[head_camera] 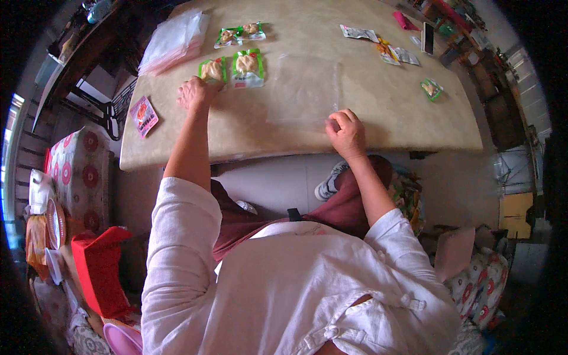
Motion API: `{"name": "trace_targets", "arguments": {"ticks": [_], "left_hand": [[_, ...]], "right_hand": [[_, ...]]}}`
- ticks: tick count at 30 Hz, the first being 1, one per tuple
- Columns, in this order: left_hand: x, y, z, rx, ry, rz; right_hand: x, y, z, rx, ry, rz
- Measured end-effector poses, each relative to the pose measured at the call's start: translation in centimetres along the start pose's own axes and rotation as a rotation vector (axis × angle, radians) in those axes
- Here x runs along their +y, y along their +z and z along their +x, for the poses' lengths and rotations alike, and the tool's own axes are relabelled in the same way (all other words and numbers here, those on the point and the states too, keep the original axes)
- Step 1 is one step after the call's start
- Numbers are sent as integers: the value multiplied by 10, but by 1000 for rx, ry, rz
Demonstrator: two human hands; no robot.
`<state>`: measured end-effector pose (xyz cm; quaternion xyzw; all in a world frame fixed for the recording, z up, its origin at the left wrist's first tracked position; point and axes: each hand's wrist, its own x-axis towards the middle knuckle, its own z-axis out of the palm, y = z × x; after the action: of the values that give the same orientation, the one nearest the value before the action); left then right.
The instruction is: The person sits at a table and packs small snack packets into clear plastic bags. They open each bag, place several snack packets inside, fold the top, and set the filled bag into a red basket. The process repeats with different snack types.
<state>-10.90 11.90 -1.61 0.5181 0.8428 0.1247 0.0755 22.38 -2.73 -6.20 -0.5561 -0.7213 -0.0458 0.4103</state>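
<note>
My left hand (197, 94) lies on the near end of a green-edged food packet (212, 70); whether the fingers grip it is not plain. Right of it lies a larger green-edged packet (248, 66), with two smaller packets (227, 37) (251, 30) behind. A clear plastic bag (305, 88) lies flat on the table before me. At its near right corner is my right hand (345, 133), fingers curled; whether they pinch the bag is hidden. A pink packet (144, 116) lies left of my left hand.
A stack of clear plastic bags (175, 40) lies at the table's (390, 124) back left. Silver and yellow packets (388, 51), a phone (427, 38), a pink item (404, 21) and a small green packet (431, 89) lie on the right. The table's near edge is just before my body.
</note>
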Motion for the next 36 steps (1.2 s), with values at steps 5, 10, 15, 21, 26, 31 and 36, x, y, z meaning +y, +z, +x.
{"name": "trace_targets", "arguments": {"ticks": [5, 10, 15, 21, 26, 31, 36], "left_hand": [[-4, 2, 25, -116, -53, 10], [-41, 24, 55, -114, 8, -508], [-59, -4, -7, -109, 76, -1082], [-77, -33, -129, -512, 92, -1536], [-53, -16, -206, -859, -79, -1592], [-45, 12, -199, -1174, -15, -1611], [-18, 24, -199, -900, -97, -1647]], "right_hand": [[2, 2, 1, 15, -9, -14], [4, 4, -1, 12, -44, -4], [3, 0, -3, 15, 0, 60], [-6, -1, 0, 12, 65, 121], [-18, -5, 6, -2, 50, 132], [-28, -7, 3, -31, 33, 142], [-29, -3, -4, 0, -27, 162]]}}
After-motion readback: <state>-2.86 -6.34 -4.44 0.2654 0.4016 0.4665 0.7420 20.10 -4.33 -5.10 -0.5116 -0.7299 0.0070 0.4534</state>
